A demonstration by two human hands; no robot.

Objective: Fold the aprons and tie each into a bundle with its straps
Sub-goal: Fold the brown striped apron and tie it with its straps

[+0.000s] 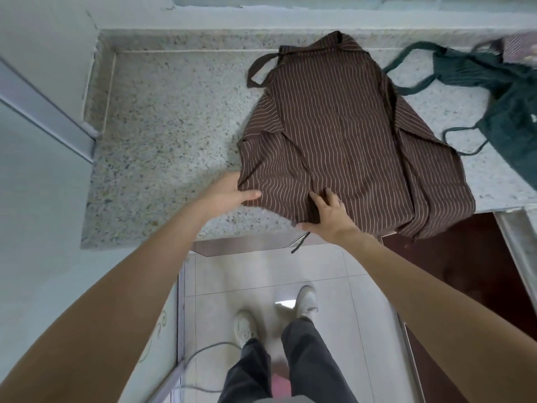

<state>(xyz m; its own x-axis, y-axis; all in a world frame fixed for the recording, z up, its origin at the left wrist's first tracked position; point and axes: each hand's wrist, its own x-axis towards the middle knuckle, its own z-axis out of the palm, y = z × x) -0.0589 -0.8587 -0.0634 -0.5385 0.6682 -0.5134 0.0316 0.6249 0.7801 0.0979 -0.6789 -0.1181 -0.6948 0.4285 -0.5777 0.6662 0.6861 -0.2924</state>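
Observation:
A brown apron with thin pale stripes (343, 126) lies partly folded on the speckled stone counter (162, 135), its sides turned inward. Its neck loop (257, 69) curls at the far left corner, and a thin strap end (299, 245) hangs over the counter's front edge. My left hand (229, 193) pinches the apron's near left corner, thumb on top and fingers under the cloth. My right hand (325, 212) holds the near hem, fingers spread on the fabric and thumb at the edge.
A dark green apron (499, 91) with loose straps lies on the counter at the right. A pale striped cloth (520, 45) shows at the far right edge. The counter meets a wall at the back and left. Below are a tiled floor, my feet and a cable.

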